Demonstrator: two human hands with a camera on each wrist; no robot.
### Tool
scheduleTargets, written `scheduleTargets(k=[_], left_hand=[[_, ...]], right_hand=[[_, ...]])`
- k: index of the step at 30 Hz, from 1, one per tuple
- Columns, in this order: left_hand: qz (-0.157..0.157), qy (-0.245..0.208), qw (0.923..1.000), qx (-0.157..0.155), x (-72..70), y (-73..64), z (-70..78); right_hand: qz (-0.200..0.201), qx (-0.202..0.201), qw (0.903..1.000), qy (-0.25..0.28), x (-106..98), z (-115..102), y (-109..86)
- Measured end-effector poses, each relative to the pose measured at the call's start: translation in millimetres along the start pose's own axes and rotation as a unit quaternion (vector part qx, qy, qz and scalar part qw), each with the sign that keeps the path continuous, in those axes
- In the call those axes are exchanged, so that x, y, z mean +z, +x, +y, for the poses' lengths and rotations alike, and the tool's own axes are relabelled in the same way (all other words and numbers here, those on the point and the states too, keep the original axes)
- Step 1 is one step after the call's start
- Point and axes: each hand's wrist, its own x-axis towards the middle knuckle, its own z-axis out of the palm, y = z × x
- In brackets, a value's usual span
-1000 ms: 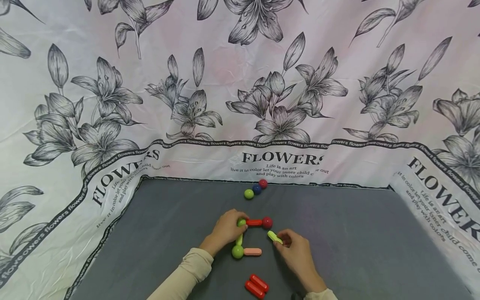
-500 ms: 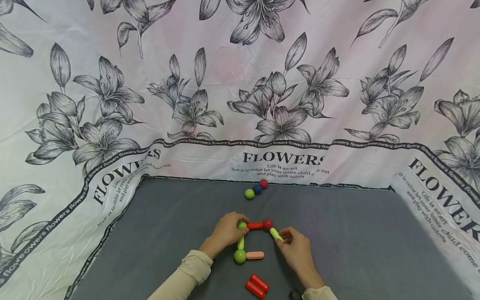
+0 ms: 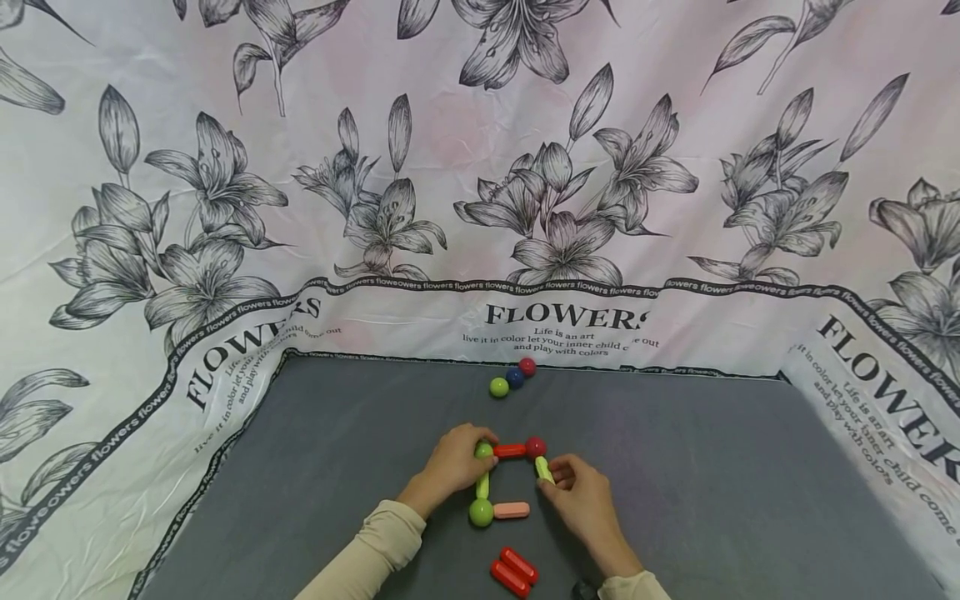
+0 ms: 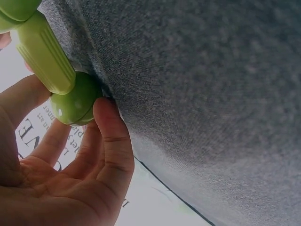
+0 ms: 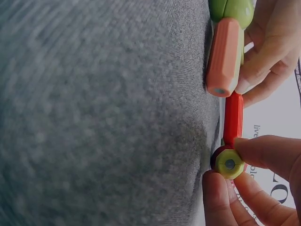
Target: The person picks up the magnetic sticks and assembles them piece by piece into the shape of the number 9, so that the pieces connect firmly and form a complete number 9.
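Note:
My left hand (image 3: pixel 450 460) grips the far green ball (image 4: pixel 77 99) between thumb and fingers. From that ball a yellow-green rod (image 4: pixel 44 54) runs to a nearer green ball (image 3: pixel 482 512), where a salmon rod (image 3: pixel 512 510) points right. A red rod (image 3: pixel 510 451) joins the far green ball to a red ball (image 3: pixel 536 447). My right hand (image 3: pixel 583 493) pinches a second yellow-green rod (image 3: pixel 543 470), its far end right at the red ball. In the right wrist view this rod's grey-centred end (image 5: pixel 229 164) faces the camera and mostly hides the red ball.
Two red rods (image 3: pixel 514 572) lie side by side near the front of the grey table (image 3: pixel 720 500). At the back sit a green ball (image 3: pixel 498 387), a blue ball (image 3: pixel 514 378) and a red ball (image 3: pixel 527 367), before a flower-printed cloth (image 3: pixel 405 321).
My right hand has brought its yellow-green rod to the red ball and swung the rod's near end leftward. The joined pieces shifted slightly toward me, my left hand staying on the far green ball.

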Motion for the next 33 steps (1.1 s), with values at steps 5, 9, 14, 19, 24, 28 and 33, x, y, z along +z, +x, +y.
scheduleTargets(k=[5,9,14,19,24,28,33], left_hand=[[-0.001,-0.003,1.0000,-0.005,0.0,-0.2,0.2],[-0.003,-0.005,0.9999,-0.009,-0.3,-0.4,1.0],[-0.002,-0.007,0.9999,-0.014,-0.9,-0.2,1.9],[0.002,-0.007,0.9999,-0.014,-2.1,-1.2,2.6],[0.007,-0.004,0.9999,-0.012,-2.1,-1.6,2.3],[0.008,-0.001,0.9999,-0.009,-1.7,-1.3,1.3],[0.007,-0.004,0.9999,-0.007,-2.0,-0.5,0.3]], right_hand=[[-0.006,0.003,1.0000,-0.002,0.4,-0.2,-0.5],[-0.007,0.001,1.0000,-0.001,1.1,0.0,-1.7],[-0.007,0.006,1.0000,0.004,2.2,-1.2,-3.7],[-0.010,0.011,0.9999,0.004,2.5,-3.3,-6.9],[-0.011,0.013,0.9998,0.007,3.5,-4.4,-9.4],[-0.015,0.018,0.9997,0.011,4.5,-4.7,-10.0],[-0.018,0.023,0.9995,0.007,4.4,-5.4,-9.6]])
